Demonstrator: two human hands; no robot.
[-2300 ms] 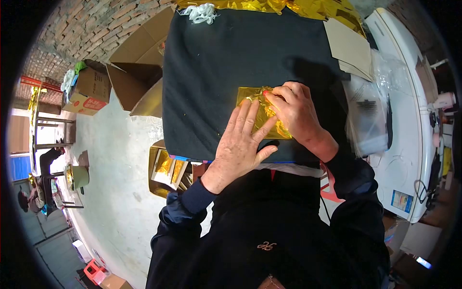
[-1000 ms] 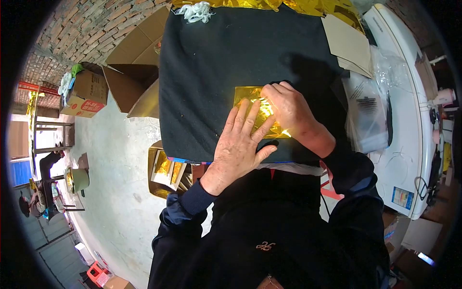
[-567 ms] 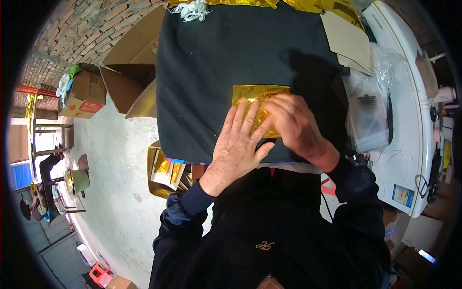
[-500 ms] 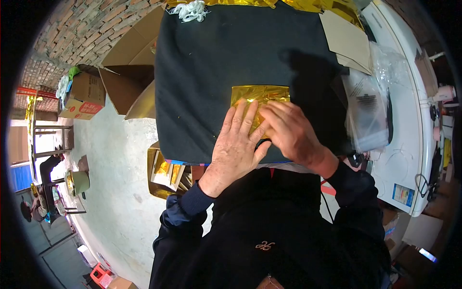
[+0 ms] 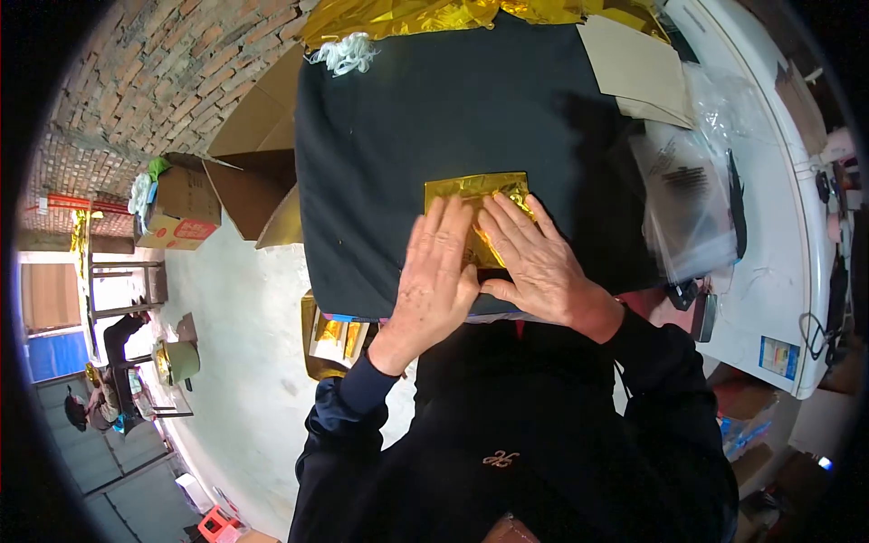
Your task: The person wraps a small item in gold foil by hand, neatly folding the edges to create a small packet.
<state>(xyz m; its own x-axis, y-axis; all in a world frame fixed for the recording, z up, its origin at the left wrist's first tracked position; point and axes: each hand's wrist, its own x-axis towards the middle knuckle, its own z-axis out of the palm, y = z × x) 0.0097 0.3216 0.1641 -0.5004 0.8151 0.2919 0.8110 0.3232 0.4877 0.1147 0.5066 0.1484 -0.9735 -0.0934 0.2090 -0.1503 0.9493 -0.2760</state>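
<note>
A square, shiny gold foil piece (image 5: 475,184) lies on the black cloth (image 5: 407,118) near the table's front edge. My left hand (image 5: 433,271) rests flat over its left part, fingers stretched forward. Over the right part lies my right hand (image 5: 534,262), its fingers long and slightly spread, the thumb pointing toward my left hand. Both palms face down and neither hand grips the foil. Much of the foil's near half is hidden under the hands.
A bundle of white string (image 5: 344,54) sits at the far left corner. Gold foil sheets (image 5: 407,16) lie along the back edge. Beige card (image 5: 634,68) and clear plastic bags (image 5: 683,204) are at the right, beside a white surface (image 5: 769,271). Open cardboard boxes (image 5: 258,163) stand left.
My right hand has opened from bent, bunched fingers to lying flat on the foil. My left hand's fingers have drawn closer together. The view has shifted slightly.
</note>
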